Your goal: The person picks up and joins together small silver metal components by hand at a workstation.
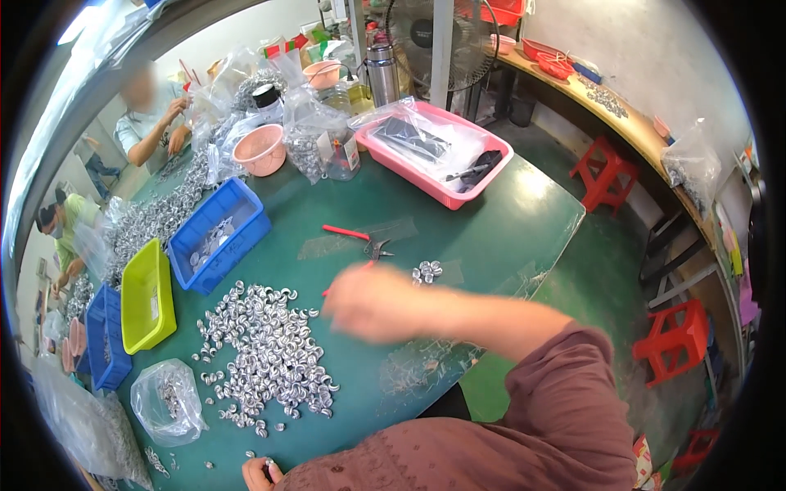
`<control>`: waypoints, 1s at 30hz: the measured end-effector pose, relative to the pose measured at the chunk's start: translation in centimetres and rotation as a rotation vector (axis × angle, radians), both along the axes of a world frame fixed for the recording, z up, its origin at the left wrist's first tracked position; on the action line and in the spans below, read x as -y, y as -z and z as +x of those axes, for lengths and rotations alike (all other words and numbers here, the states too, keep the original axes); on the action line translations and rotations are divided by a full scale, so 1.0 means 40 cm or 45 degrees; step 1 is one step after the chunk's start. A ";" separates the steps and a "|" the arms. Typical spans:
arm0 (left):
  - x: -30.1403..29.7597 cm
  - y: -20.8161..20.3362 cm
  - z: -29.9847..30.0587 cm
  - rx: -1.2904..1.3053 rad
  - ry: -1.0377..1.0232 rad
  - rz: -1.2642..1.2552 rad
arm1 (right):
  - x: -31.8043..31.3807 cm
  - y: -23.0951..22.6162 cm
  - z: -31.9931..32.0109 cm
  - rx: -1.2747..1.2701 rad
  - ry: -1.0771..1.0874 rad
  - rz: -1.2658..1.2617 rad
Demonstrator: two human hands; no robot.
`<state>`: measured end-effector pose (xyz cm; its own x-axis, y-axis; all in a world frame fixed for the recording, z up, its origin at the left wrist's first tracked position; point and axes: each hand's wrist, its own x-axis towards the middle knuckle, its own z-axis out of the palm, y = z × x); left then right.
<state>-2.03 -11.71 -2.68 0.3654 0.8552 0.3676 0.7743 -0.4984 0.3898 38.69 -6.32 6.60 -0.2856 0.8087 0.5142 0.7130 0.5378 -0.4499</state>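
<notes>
My right hand [372, 304] is over the green table, smeared by motion; its fingers look curled, but what they hold, if anything, does not show. It partly covers red-handled pliers [377, 250], whose jaws point right. Left of that hand spreads a pile of small silvery curved metal pieces [266, 352]. A small cluster of similar pieces [426, 272] lies just beyond my right wrist. My left hand [260, 473] is at the lower edge, below the pile, with its fingers closed around something small and dark that I cannot make out.
Left of the pile stand blue bins [219, 233], a yellow-green bin [149, 299] and an open plastic bag [168, 401]. A pink tray [434, 151] sits at the far right of the table [491, 237]. Two people work at the far left. Red stools [604, 173] stand on the floor.
</notes>
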 end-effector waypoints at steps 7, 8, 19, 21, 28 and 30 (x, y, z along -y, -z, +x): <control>-0.046 0.112 -0.112 -0.440 0.111 -0.096 | -0.153 -0.088 0.591 -0.283 1.214 0.105; -0.049 0.127 -0.126 -0.503 0.103 -0.101 | -0.181 -0.084 0.624 -0.286 1.207 0.109; -0.040 0.137 -0.163 -0.474 0.407 0.167 | -0.337 -0.015 0.653 0.360 1.260 -0.730; -0.031 0.141 -0.177 -0.424 0.346 0.001 | -0.349 -0.001 0.654 0.327 1.306 -0.798; -0.046 0.121 -0.165 -0.277 0.420 0.104 | -0.340 0.025 0.640 0.348 1.330 -0.520; -0.043 0.105 -0.148 -0.289 0.414 0.109 | -0.331 0.031 0.629 0.387 1.338 -0.284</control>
<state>-7.96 -9.98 -6.90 0.6919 0.6513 0.3117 0.6324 -0.7549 0.1736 63.86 6.90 5.37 0.5058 0.7875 0.3522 0.8625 -0.4687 -0.1907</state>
